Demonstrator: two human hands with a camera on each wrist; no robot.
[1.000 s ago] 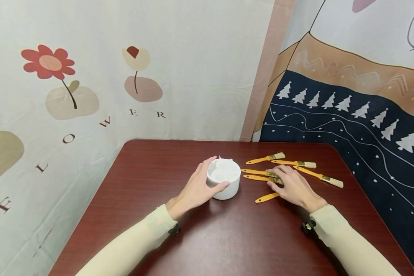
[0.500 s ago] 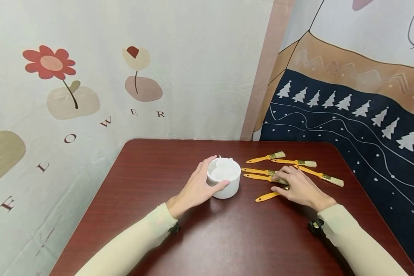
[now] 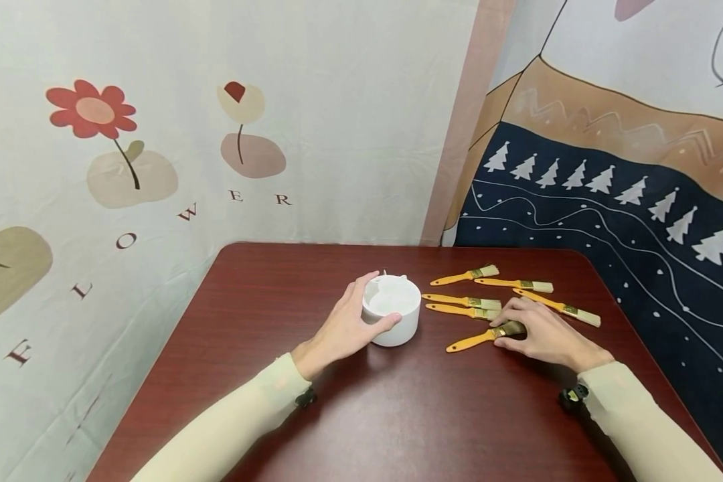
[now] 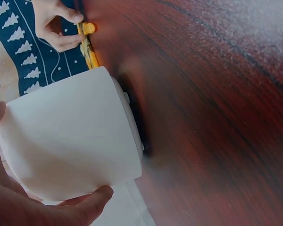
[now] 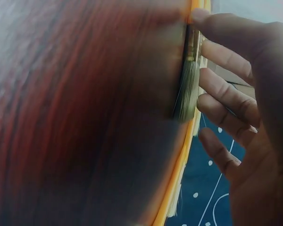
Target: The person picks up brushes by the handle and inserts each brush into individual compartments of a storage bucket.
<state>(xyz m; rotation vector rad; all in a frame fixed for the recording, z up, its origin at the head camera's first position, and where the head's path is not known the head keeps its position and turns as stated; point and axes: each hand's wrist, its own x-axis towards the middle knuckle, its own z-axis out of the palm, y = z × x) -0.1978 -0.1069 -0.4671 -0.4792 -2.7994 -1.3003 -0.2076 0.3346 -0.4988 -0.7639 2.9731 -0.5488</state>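
Observation:
My left hand [image 3: 337, 328] holds a white round pot [image 3: 397, 328] on the table, thumb on its near side and fingers on its far left side. In the left wrist view, the smooth white wall of the pot [image 4: 70, 136] sits between thumb and fingertips. My right hand [image 3: 545, 335] is over the bristle end of the nearest paintbrush [image 3: 472, 341], which lies flat with its yellow handle toward the pot. Thumb and fingertips stand on either side of its metal band, with a gap between them. Seen from the right wrist, the other fingers are spread beside the paintbrush's bristles [image 5: 186, 94].
Behind the nearest brush lie two parallel paintbrushes [image 3: 458, 311], with others farther back, one [image 3: 464, 276] angled and one [image 3: 557, 308] toward the right. The dark red table [image 3: 265, 288] meets a printed cloth backdrop [image 3: 349, 134] at its far edge.
My right hand has shifted right and toward me, off the parallel paintbrushes and onto the bristle end of the nearest one. The left hand and pot have stayed in place.

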